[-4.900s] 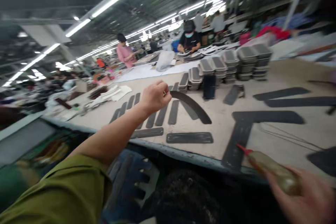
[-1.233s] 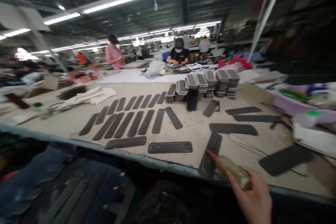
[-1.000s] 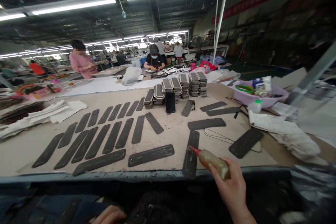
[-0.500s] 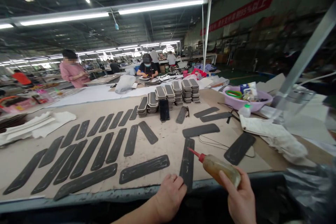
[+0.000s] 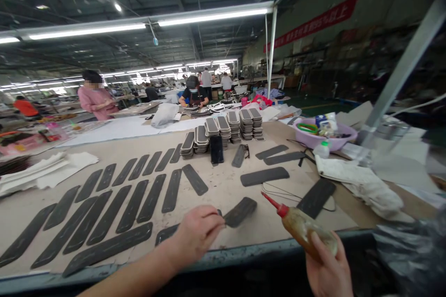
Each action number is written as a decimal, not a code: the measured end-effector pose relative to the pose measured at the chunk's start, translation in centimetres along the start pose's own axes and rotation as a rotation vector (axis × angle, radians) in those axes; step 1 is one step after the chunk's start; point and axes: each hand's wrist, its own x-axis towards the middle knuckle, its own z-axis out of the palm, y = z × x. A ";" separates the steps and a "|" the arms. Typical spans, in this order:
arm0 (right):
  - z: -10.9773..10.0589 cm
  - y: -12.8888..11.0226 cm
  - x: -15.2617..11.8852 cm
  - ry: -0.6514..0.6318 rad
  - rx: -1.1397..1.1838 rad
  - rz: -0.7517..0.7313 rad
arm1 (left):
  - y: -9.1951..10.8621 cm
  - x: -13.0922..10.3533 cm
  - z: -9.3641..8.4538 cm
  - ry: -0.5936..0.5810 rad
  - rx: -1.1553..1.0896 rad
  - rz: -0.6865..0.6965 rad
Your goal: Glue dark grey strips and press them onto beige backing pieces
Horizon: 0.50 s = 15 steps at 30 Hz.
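The fingertips of the left hand [image 5: 195, 231] are closed together on the near end of one dark strip [image 5: 241, 212], which extends from them to the right, above the table [image 5: 223, 185]; whether its far end touches the surface cannot be told. The fingers of the right hand [image 5: 329, 264] are wrapped around a squeeze bottle [image 5: 308, 231] with yellowish liquid. Its red nozzle [image 5: 273, 201] points up and to the left, apart from the held strip.

Just behind the left hand lies another strip [image 5: 166, 234], partly covered by it. Further to the left, many similar strips [image 5: 131, 206] lie slanted in two rows, some with shiny marks. Beyond the nozzle there are a wider dark piece [image 5: 316, 198], lying over a thin cord [image 5: 278, 190], and a single strip [image 5: 265, 176]. At the back stand stacks of pale-edged pieces [image 5: 245, 125], with a black phone [image 5: 216, 150] before them. To their right is a purple basin [image 5: 302, 137]. Across the table, a co-worker in black [image 5: 202, 96] bends over white-edged pieces [image 5: 218, 107].
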 end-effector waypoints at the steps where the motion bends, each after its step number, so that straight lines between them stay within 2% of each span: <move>1: -0.1 -0.1 0.1 0.012 0.040 0.008 | -0.7 0.9 -1.6 0.016 -0.007 -0.022; 4: -0.4 -0.5 0.6 0.041 0.158 0.037 | -2.7 3.3 -5.5 0.106 0.060 -0.039; 7: -0.7 -1.0 1.1 0.079 0.204 0.053 | -3.7 5.6 -7.2 0.191 0.141 -0.003; 10: -1.2 -1.6 1.5 0.115 0.218 0.033 | -3.5 8.0 -7.1 0.218 0.166 0.048; 15: -2.1 -2.5 2.1 0.103 0.158 -0.081 | -2.2 13.4 -4.1 0.225 0.222 0.197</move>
